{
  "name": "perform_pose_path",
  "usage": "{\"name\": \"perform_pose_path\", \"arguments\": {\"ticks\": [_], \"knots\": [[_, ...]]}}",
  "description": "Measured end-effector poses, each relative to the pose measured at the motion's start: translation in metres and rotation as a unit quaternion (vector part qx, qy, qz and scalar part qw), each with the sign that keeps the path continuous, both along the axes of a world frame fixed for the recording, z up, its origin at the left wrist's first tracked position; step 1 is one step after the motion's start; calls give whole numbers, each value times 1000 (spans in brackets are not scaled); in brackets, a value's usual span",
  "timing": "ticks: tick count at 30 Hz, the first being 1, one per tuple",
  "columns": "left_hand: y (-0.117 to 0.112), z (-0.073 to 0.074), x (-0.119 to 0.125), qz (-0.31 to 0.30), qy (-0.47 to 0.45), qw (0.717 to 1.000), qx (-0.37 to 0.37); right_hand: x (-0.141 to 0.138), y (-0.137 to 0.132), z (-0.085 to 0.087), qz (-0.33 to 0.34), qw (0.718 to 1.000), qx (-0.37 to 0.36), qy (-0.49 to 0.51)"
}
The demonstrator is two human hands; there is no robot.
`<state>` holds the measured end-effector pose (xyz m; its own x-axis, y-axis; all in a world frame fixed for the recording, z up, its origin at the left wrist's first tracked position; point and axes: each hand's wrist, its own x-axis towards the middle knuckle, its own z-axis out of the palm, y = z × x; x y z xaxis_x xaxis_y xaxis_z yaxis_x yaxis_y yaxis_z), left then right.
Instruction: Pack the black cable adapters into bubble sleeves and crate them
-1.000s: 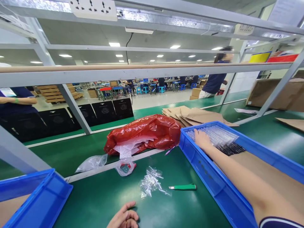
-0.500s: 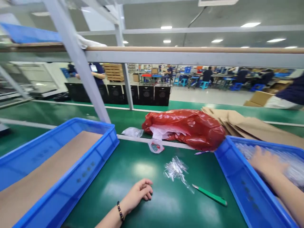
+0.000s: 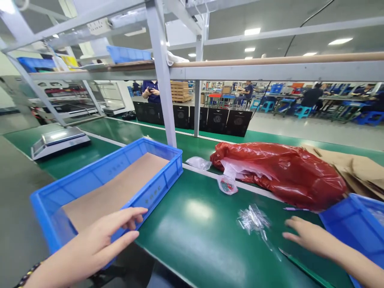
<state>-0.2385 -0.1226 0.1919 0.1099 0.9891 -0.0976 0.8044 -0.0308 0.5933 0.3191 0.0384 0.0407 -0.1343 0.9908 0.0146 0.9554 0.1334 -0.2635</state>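
My left hand (image 3: 109,236) hovers at the near side of a long blue bin (image 3: 168,182), thumb and fingers apart with nothing between them. Brown cardboard (image 3: 120,184) lines that bin. My right hand (image 3: 309,236) is above the green tabletop (image 3: 195,240), its thumb and fingers spread and nothing visible in them. Just left of it lies a small pile of clear plastic pieces (image 3: 254,219). A green-handled craft knife (image 3: 306,267) lies below the right hand, its blade towards the pile. Farther right stands a second blue bin (image 3: 351,224), partly out of view, with clear pieces inside.
A red plastic bag (image 3: 285,172) lies behind the pile, with brown cardboard sheets (image 3: 357,168) beside it. A purple pen (image 3: 295,209) and a clear bag (image 3: 198,163) lie nearby. A scale (image 3: 60,142) stands at left. A metal post (image 3: 163,80) rises behind the left bin.
My view has turned left. My right hand has come out of the right bin to above the table. My left hand has moved from the tabletop to the left bin and its fingers have spread.
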Motion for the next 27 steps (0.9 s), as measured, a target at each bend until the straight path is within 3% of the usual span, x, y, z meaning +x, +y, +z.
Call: {"name": "perform_pose_path", "arguments": {"ticks": [1, 4, 7, 9, 13, 16, 17, 19, 22, 24, 27], "knots": [[-1, 0, -2, -3, 3, 1000, 29, -22, 0, -7, 16, 998, -65, 1], [0, -13, 8, -49, -25, 995, 79, -70, 18, -16, -84, 993, -81, -11], [4, -36, 30, -109, -76, 989, 60, -94, 44, -20, -164, 982, -93, -21], [8, -50, 42, -129, -104, 986, 35, -106, 51, -26, -183, 978, -95, -24], [17, -71, 53, -127, -147, 981, -2, -130, 27, -43, -154, 984, -73, -49], [27, -81, 62, -127, -169, 977, -25, -150, -5, -57, -147, 986, -7, -76], [32, -84, 67, -131, -173, 976, -31, -157, -15, -61, -149, 987, 24, -55], [41, -90, 79, -146, -180, 972, -42, -170, -33, -69, -136, 982, 93, 89], [55, -97, 97, -167, -200, 964, -53, -184, -52, -77, -86, 922, 159, 342], [64, -101, 104, -173, -224, 958, -55, -185, -60, -76, -68, 887, 155, 430], [78, -106, 111, -152, -282, 945, -72, -174, -62, -63, -100, 837, 149, 517]]}}
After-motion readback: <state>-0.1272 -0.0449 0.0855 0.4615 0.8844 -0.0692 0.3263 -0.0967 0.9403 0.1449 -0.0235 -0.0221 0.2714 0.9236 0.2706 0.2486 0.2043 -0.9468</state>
